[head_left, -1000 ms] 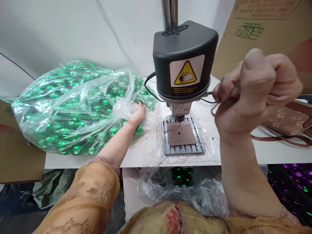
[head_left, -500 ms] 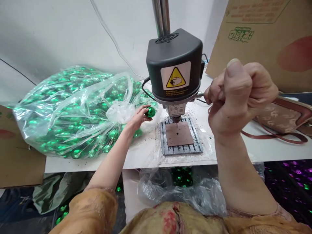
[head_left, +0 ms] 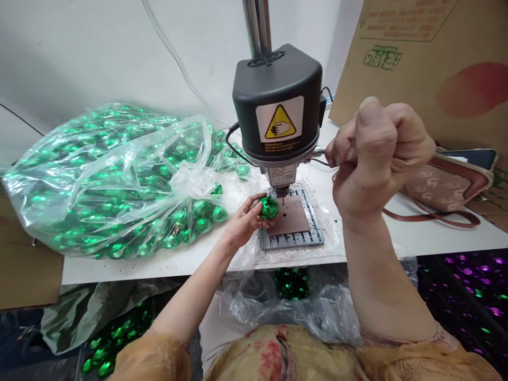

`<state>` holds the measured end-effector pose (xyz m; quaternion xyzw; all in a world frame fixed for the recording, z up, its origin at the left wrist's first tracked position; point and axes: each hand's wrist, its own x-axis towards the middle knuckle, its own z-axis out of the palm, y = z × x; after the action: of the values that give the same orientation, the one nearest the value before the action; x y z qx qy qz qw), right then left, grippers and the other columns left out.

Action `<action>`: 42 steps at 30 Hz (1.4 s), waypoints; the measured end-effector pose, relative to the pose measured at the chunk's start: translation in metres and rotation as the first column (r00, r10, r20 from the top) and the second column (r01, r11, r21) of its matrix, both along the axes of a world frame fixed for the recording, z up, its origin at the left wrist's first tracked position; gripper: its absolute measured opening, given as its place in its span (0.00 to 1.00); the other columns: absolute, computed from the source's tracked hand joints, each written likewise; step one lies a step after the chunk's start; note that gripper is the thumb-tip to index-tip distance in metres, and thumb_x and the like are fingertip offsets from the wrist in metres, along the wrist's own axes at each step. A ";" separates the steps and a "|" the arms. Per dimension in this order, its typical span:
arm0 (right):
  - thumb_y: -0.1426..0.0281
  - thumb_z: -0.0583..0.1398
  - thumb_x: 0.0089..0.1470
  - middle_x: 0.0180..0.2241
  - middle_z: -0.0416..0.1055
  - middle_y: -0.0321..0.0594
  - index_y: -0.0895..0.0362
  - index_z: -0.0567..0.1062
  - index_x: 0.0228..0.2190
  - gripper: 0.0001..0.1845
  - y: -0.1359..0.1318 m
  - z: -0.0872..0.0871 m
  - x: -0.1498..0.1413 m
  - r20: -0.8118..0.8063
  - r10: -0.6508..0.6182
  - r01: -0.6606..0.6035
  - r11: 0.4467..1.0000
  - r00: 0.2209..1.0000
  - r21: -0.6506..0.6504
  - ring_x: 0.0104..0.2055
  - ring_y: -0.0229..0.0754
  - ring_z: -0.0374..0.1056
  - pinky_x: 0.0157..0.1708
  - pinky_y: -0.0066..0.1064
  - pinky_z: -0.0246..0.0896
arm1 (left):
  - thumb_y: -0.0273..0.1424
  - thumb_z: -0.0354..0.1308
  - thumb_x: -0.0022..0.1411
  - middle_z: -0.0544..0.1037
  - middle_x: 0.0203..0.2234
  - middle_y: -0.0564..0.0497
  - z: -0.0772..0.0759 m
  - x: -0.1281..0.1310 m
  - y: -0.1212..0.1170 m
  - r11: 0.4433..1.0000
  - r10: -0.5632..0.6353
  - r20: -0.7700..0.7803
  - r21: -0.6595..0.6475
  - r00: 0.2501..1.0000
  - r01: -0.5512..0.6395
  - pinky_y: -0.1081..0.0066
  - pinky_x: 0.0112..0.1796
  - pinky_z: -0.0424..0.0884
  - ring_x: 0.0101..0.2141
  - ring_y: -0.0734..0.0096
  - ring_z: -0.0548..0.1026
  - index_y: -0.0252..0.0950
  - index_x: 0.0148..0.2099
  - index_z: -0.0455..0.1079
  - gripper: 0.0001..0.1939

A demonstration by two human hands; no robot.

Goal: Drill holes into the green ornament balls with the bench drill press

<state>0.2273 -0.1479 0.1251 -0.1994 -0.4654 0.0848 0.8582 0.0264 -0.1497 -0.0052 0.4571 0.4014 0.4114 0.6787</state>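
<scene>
My left hand (head_left: 250,218) pinches a shiny green faceted ball (head_left: 269,207) at the left edge of the drill press base (head_left: 291,241). The ball is just left of the thin drill bit (head_left: 283,201), apart from it. Under the bit lies a brown square board (head_left: 291,219) with a small dark hole. Raised at the right, my right hand (head_left: 381,153) is closed around the feed lever (head_left: 319,151) of the black drill press (head_left: 278,100); most of the lever is hidden by the fingers.
A large clear bag (head_left: 107,174) of green balls fills the table's left side. Cardboard boxes (head_left: 420,63) stand at the right and far left. A patterned purse (head_left: 440,182) with a brown strap lies at the right. Dark shavings dot the white table (head_left: 130,269).
My left hand has carried the green ball from beside the bag rightward to the drill press base. My right hand stays on the lever. The whole view has shifted slightly.
</scene>
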 end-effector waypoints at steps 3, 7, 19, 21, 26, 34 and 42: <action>0.57 0.64 0.59 0.15 0.49 0.28 0.54 0.55 0.18 0.29 -0.002 -0.001 0.001 0.026 -0.021 0.022 1.000 0.999 -0.016 0.16 0.31 0.48 0.19 0.35 0.45 | 0.55 0.67 0.61 0.82 0.46 0.46 -0.009 0.007 0.000 0.994 0.098 0.068 -0.050 0.993 -0.094 0.65 0.35 0.78 0.35 0.65 0.82 0.44 0.56 0.70 0.29; 0.53 0.63 0.58 0.15 0.51 0.29 0.53 0.54 0.19 0.30 -0.006 0.000 0.003 0.062 -0.046 0.052 0.994 0.997 -0.099 0.17 0.32 0.51 0.19 0.35 0.49 | 0.53 0.71 0.57 0.81 0.47 0.46 -0.023 0.012 0.006 0.957 0.258 0.010 0.134 0.966 -0.257 0.64 0.44 0.78 0.44 0.63 0.81 0.41 0.52 0.74 0.28; 0.50 0.59 0.60 0.17 0.46 0.29 0.53 0.49 0.22 0.31 -0.007 -0.002 0.003 0.128 -0.090 0.105 0.987 0.988 -0.119 0.17 0.31 0.49 0.20 0.33 0.50 | 0.50 0.77 0.50 0.81 0.52 0.41 -0.050 0.022 0.023 0.926 0.145 -0.135 0.366 0.980 -0.087 0.53 0.57 0.75 0.53 0.54 0.80 0.38 0.57 0.73 0.38; 0.50 0.58 0.62 0.17 0.46 0.29 0.53 0.49 0.22 0.30 -0.007 -0.003 0.003 0.151 -0.118 0.137 0.983 0.981 -0.124 0.17 0.31 0.49 0.20 0.32 0.50 | 0.49 0.77 0.50 0.81 0.53 0.40 -0.051 0.023 0.021 0.916 0.118 -0.146 0.399 0.982 -0.051 0.53 0.58 0.75 0.54 0.53 0.80 0.38 0.57 0.73 0.37; 0.49 0.58 0.61 0.16 0.46 0.29 0.53 0.48 0.23 0.31 -0.008 -0.002 0.002 0.139 -0.118 0.136 0.982 0.983 -0.129 0.17 0.31 0.49 0.20 0.33 0.50 | 0.46 0.75 0.54 0.79 0.55 0.41 -0.052 0.026 0.015 0.870 0.134 -0.228 0.494 0.964 -0.004 0.54 0.60 0.73 0.57 0.52 0.78 0.39 0.58 0.72 0.33; 0.53 0.60 0.62 0.17 0.48 0.29 0.53 0.50 0.22 0.29 -0.009 -0.004 0.003 0.108 -0.056 0.067 0.993 0.993 -0.100 0.17 0.29 0.51 0.20 0.31 0.50 | 0.43 0.75 0.57 0.77 0.56 0.42 -0.059 0.030 0.008 0.818 0.163 -0.224 0.575 0.961 -0.005 0.53 0.62 0.70 0.58 0.54 0.76 0.39 0.55 0.71 0.29; 0.54 0.61 0.61 0.17 0.48 0.28 0.52 0.51 0.22 0.28 -0.007 -0.006 0.005 0.095 -0.004 0.013 0.996 0.995 -0.094 0.17 0.30 0.51 0.21 0.31 0.55 | 0.44 0.77 0.55 0.81 0.49 0.44 -0.056 0.042 0.001 0.876 0.173 -0.155 0.475 0.973 -0.080 0.54 0.58 0.73 0.54 0.56 0.79 0.40 0.54 0.71 0.30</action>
<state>0.2328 -0.1546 0.1189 -0.2453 -0.5004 0.0934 0.8250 0.0686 -0.1484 -0.0607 0.6169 0.3836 0.4932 0.4786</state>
